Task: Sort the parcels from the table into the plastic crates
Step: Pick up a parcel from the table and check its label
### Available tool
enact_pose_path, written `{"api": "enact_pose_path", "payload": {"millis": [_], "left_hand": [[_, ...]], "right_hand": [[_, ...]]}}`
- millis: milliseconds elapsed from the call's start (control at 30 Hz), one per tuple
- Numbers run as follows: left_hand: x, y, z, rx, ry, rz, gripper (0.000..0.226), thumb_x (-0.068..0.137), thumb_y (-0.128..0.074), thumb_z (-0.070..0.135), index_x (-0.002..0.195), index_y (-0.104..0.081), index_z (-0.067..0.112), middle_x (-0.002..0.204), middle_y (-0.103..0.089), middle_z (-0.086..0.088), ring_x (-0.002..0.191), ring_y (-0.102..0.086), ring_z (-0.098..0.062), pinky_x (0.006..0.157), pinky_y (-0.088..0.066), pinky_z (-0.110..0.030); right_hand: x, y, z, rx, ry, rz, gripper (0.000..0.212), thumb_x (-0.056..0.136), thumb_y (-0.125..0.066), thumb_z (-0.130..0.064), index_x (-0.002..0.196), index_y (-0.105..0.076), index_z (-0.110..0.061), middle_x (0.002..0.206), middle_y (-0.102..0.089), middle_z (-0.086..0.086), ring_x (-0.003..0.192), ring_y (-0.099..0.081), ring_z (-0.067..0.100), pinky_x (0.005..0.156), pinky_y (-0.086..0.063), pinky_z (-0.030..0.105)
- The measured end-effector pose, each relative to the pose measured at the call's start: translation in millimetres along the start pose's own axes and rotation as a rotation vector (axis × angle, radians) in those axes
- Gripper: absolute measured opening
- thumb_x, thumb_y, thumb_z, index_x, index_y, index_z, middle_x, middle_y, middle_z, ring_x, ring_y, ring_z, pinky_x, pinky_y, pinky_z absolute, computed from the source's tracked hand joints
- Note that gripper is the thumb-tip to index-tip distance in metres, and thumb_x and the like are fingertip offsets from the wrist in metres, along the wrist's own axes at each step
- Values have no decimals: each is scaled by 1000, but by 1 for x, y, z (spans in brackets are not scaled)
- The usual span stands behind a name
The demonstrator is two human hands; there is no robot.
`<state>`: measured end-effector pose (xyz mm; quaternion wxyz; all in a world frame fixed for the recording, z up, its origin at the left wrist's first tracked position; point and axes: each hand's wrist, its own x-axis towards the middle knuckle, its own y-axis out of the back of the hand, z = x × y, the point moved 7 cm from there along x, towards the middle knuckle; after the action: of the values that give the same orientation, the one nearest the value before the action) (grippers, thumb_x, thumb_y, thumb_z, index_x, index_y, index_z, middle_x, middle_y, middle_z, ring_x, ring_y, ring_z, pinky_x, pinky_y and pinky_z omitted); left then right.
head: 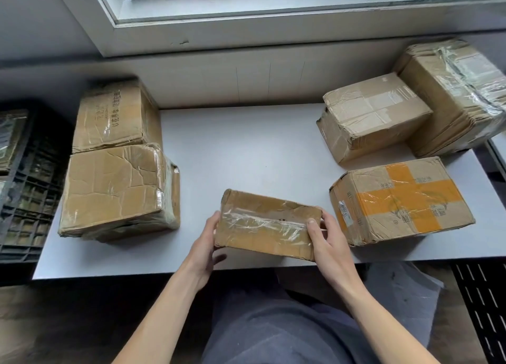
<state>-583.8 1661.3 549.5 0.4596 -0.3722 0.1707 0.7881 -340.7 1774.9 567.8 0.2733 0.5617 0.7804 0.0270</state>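
At the left edge of the frame a black crate (26,188) holds what looks like taped parcels, only partly visible. At lower centre, the left hand (204,250) and right hand (327,244) grasp the ends of a small parcel (267,224) over the bench (246,155): creased brown cardboard, clear tape wrinkled along its top.

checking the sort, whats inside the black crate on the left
Through the black crate's lattice wall, brown taped parcels show inside. How many, and what lies beneath them, is hidden by the wall.
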Motion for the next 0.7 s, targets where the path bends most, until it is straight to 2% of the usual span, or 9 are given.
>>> {"api": "enact_pose_path", "payload": {"millis": [100,167,233,300,400,467,533,600,700], "left_hand": [[-13,12,38,-45,-204,79,59,84,-70,64,118,-71,17,114,-78,-5,105,-71,-20,97,-52,-41],[-22,17,58,-11,-331,94,63,70,-79,62,105,-68,11,99,-78,-2,92,-70,-17,89,-54,-32],[-29,17,64,103,-392,107,52,71,-83,56,95,-65,13,83,-71,7,78,-65,-7,74,-50,-18],[-33,11,60,186,-374,102,56,71,-87,56,99,-67,12,85,-71,5,78,-64,-6,73,-48,-18],[-29,4,33,167,-258,14,77,61,-81,70,108,-67,11,103,-76,-6,92,-68,-11,90,-52,-26],[-29,1,19,132,-212,-33,80,63,-76,73,117,-66,14,114,-75,-4,106,-68,-13,102,-48,-31],[-29,-2,12,92,-195,-85,78,71,-68,76,123,-68,18,122,-74,5,118,-63,-11,108,-40,-34],[-27,-4,8,37,-154,-98,74,84,-55,80,123,-72,20,131,-71,5,129,-57,-9,111,-35,-39],[-15,1,1,-32,-92,-31,64,101,-41,66,122,-73,15,126,-73,-2,129,-59,-18,113,-40,-44]], "right_hand": [[9,-8,-5,41,-43,-19,53,111,-42,-36,162,-33,-23,161,-39,-11,149,-34,7,124,-26,30],[14,-22,-3,29,-68,-85,55,112,-39,-38,164,-26,-27,159,-36,-14,151,-30,7,123,-23,28],[17,-35,7,5,-98,-145,59,107,-37,-51,163,-24,-36,160,-41,-10,148,-41,14,123,-34,38],[18,-41,18,-34,-127,-187,56,108,-37,-49,161,-28,-36,156,-45,-10,142,-48,16,116,-42,39],[21,-41,33,-104,-136,-215,52,109,-37,-47,160,-33,-38,162,-41,-11,149,-40,13,123,-34,46],[19,-37,30,-78,-145,-206,48,110,-40,-47,157,-41,-37,160,-46,-12,146,-42,10,123,-35,46],[13,-27,14,0,-145,-179,36,110,-45,-44,143,-58,-37,142,-62,-15,133,-54,5,112,-45,37],[8,-17,-6,95,-142,-166,30,110,-45,-45,129,-67,-38,125,-70,-19,120,-61,1,97,-50,30],[2,-8,-31,208,-165,-186,41,110,-33,-54,129,-66,-38,123,-71,-18,116,-64,2,87,-53,29]]}}
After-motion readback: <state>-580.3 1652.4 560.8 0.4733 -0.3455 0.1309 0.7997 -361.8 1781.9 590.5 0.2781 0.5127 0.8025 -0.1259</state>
